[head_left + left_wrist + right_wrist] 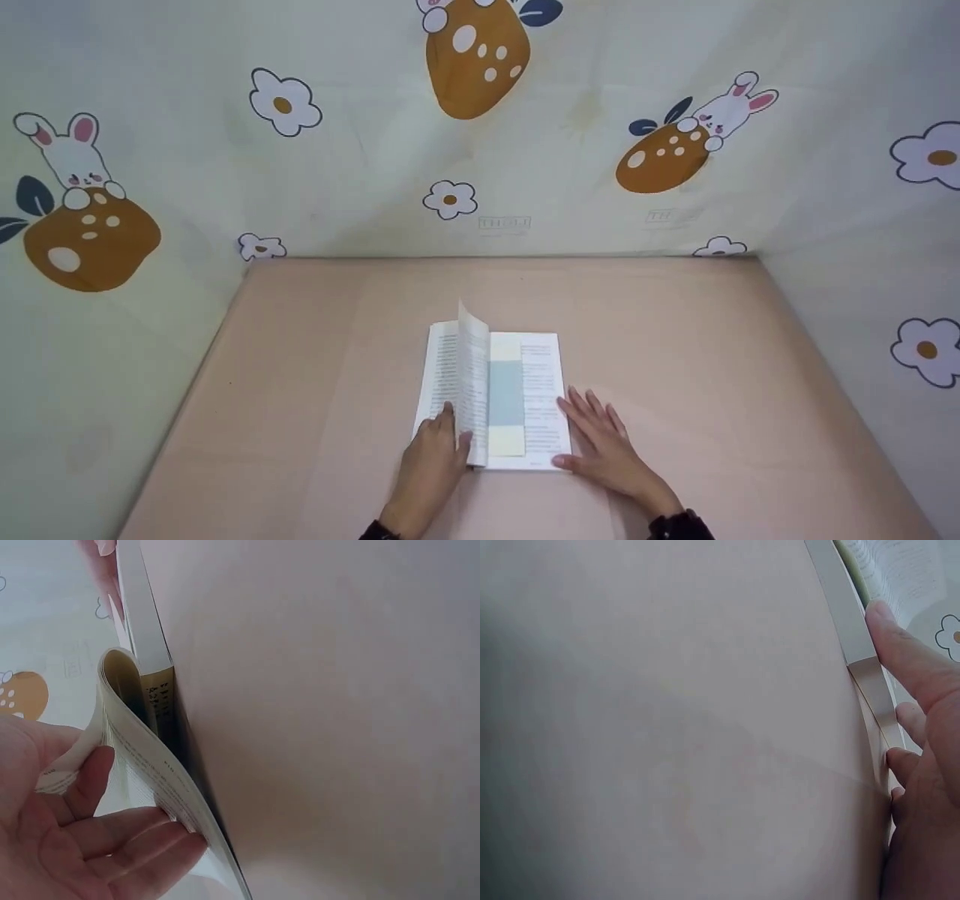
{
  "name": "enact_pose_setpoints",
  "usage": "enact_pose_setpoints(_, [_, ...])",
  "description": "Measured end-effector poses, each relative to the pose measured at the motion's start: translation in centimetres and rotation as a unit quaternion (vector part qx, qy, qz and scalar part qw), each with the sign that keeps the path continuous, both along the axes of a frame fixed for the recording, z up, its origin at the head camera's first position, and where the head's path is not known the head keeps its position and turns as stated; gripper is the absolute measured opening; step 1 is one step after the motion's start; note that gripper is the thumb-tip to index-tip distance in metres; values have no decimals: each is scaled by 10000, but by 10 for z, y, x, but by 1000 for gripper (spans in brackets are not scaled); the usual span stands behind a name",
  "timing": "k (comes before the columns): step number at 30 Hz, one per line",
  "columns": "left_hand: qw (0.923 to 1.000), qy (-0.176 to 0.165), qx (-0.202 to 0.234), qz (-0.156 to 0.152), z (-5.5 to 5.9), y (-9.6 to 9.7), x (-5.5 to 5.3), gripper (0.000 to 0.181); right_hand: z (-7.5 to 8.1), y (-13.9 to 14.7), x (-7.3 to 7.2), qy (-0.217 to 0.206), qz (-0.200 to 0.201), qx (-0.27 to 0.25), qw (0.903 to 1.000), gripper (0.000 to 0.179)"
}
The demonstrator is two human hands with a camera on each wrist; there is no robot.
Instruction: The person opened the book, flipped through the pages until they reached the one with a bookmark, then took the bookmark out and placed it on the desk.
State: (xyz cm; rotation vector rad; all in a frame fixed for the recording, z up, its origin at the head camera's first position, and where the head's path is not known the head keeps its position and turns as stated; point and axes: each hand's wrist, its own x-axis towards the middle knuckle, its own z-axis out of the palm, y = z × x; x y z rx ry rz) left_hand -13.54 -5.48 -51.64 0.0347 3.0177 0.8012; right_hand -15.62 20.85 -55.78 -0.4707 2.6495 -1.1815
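An open book point(544, 390) lies on the table in the head view. One leaf point(472, 375) stands up near its spine. My left hand point(433, 457) pinches this leaf low down, with the thumb on its right side and the index finger on its left. In the left wrist view the held paper point(157, 765) bends into a loop beside the spine. A cream strip with a blue-green middle point(507, 394) lies along the inner part of the right page. My right hand point(607, 450) rests at the book's right edge, fingers extended, thumb on the lower corner.
A pinkish-beige cloth point(300, 360) covers the table around the book. Behind and at both sides stand pale fabric walls point(360, 165) printed with rabbits, flowers and orange fruit. Dark sleeve cuffs point(679, 525) show at the wrists.
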Motion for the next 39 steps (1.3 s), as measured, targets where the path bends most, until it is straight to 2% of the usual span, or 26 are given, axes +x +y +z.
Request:
enact_pose_setpoints(6, [9997, 67, 83, 205, -1, -5, 0, 56, 0, 0, 0, 46, 15, 92, 9999, 82])
enact_pose_setpoints(10, [9991, 32, -89, 412, -2, -12, -1, 57, 1, 1, -1, 94, 16, 42, 9999, 82])
enact_pose_setpoints(13, [9983, -70, -177, 555, -3, -18, -1, 47, 2, 1, -1, 66, 9, 28, 10000, 82])
enact_pose_setpoints(16, [9976, -182, -200, 643, -3, -22, -1, 28, 2, 1, -2, 14, 23, 48, 10000, 82])
enact_pose_setpoints(18, [9974, -202, -201, 663, -3, -23, -1, 25, 2, 0, -2, 17, 22, 52, 10000, 82])
enact_pose_setpoints(22, [9974, -181, -373, 582, -2, -23, -2, 34, 2, 0, -2, 27, 29, 111, 9999, 83])
enact_pose_setpoints(30, [9966, -128, -669, 466, 1, -25, -2, 39, 0, 0, 0, 112, -22, 130, 9999, 82])
enact_pose_setpoints(32, [9951, -174, -834, 493, 2, -25, -2, 49, 0, 1, 0, 77, -24, 127, 9999, 82])
enact_pose_setpoints(34, [9928, -246, -1047, 529, 2, -25, -3, 67, 0, 1, 1, 62, -7, 123, 9999, 82])
enact_pose_setpoints(37, [9916, -231, -1145, 558, 4, -24, -6, 89, -1, 1, 0, 98, 15, 102, 9999, 81])
enact_pose_setpoints(39, [9926, -192, -1077, 517, 3, -24, -8, 95, -1, 1, 0, 124, 31, 117, 9999, 82])
